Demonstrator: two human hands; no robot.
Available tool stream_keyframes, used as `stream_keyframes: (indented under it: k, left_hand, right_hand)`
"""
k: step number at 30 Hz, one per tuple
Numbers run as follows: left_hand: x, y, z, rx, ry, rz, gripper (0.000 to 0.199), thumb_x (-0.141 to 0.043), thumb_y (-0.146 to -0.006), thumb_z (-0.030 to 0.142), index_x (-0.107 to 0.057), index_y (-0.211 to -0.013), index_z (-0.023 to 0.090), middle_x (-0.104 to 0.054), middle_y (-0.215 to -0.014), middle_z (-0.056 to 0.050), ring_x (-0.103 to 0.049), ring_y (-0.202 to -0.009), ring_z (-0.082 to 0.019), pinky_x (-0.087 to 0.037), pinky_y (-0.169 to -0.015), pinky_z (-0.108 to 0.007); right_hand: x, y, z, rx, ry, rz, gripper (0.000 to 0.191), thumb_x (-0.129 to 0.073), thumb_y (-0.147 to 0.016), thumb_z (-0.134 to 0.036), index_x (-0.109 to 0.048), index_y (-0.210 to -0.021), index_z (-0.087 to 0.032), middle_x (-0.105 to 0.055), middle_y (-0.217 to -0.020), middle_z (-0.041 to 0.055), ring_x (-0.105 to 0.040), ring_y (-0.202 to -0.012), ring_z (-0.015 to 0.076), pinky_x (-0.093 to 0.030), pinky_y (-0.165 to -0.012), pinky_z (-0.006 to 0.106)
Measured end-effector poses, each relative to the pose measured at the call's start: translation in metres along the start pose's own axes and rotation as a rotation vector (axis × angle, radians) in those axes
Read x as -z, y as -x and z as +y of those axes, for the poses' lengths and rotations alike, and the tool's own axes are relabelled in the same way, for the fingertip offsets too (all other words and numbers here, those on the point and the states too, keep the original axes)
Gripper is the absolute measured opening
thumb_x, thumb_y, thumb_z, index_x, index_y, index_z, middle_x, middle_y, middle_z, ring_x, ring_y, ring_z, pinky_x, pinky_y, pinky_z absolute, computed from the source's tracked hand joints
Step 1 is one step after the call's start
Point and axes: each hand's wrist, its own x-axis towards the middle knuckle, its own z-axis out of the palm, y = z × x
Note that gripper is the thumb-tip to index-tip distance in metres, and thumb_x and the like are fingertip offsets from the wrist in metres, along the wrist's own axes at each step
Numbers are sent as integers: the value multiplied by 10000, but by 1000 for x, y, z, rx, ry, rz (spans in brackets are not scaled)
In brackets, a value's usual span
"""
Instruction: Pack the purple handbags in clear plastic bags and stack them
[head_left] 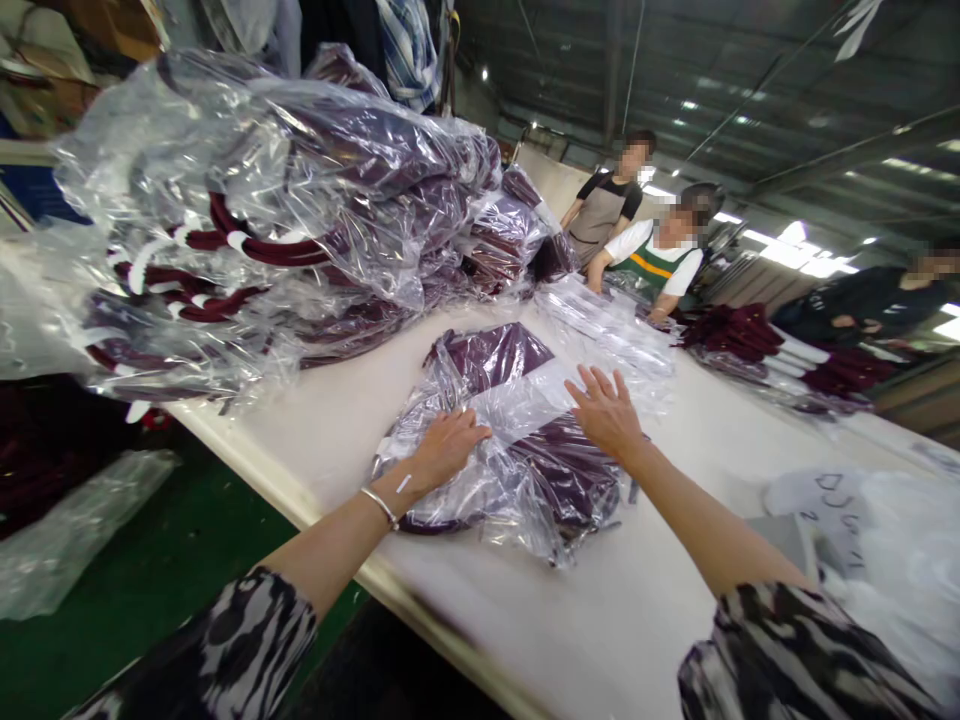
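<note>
Head camera shows the bagged maroon garment (491, 358) under the left hand (448, 447), fingers together, pinch or not unclear, and the right hand (606, 412), fingers spread, with the table edge (300, 503) by the left wrist and bare tabletop (709, 440) right of the right fingers.

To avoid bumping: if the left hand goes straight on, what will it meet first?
Probably the white strip across the plastic-wrapped maroon bundle; the left hand's height is hard to judge.

A dark maroon garment (566, 475) lies in a crinkled, shiny clear plastic bag (480, 500), spread low on the white worktop (592, 625) by its near edge.
</note>
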Motion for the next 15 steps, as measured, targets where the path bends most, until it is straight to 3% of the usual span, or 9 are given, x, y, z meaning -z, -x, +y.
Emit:
stream_keyframes:
  k: [2,4,6,8,10,12,15]
  left_hand:
    - [-1,0,0,2,9,3,361,-469,-1022,155,-696,-1251,319,-621,-1077,-60,-572,-1020,-229,-420,-859,-344]
    - [0,1,0,4,13,1,359,-463,-1030,171,-699,-1259,315,-621,-1068,-61,-577,-1012,-228,-422,-846,-336]
    - [2,1,0,7,11,-11,366,-458,-1033,179,-698,-1277,309,-622,-1061,-64,-578,-1002,-224,-424,-846,-328]
    - [3,1,0,14,10,-33,383,-457,-1028,170,-696,-1293,310,-624,-1059,-63,-580,-996,-223,-426,-851,-324]
    - [5,1,-1,20,23,-48,393,-462,-1021,167,-702,-1288,326,-628,-1060,-58,-583,-993,-223,-428,-853,-323]
    - [6,-1,-4,21,67,-57,395,-462,-1011,166,-718,-1261,335,-633,-1044,-50,-589,-973,-217,-433,-848,-316]
    - [7,-3,-12,12,171,-88,436,-431,-969,125,-740,-1222,300,-647,-995,-47,-598,-922,-200,-455,-849,-298]
  right_hand:
    - [-5,-10,-32,-158,-125,4,666,-596,-975,-445,-435,-1559,-169,-245,-1690,188,-233,-1550,381,-131,-1244,628]
    - [-15,-22,-70,-214,-295,-113,851,-617,-925,-600,-316,-1616,-203,-210,-1702,180,-223,-1556,367,-172,-1239,603]
    - [-26,-34,-97,-262,-417,-256,953,-681,-858,-629,-287,-1623,-221,-194,-1706,176,-182,-1567,376,-149,-1242,606]
    - [-30,-38,-103,-380,-515,-291,999,-757,-793,-576,-316,-1610,-207,-200,-1702,186,-170,-1567,390,-138,-1248,601]
    - [-25,-29,-90,-523,-679,-171,958,-750,-789,-523,-352,-1594,-188,-259,-1685,182,-240,-1553,360,-210,-1250,543]
    - [-9,-1,-61,-649,-888,32,856,-684,-828,-520,-413,-1566,-181,-376,-1637,162,-369,-1501,317,-333,-1210,461]
    - [27,79,-1,-864,-982,264,729,-649,-825,-555,-585,-1436,-163,-630,-1422,154,-589,-1308,308,-473,-1080,407]
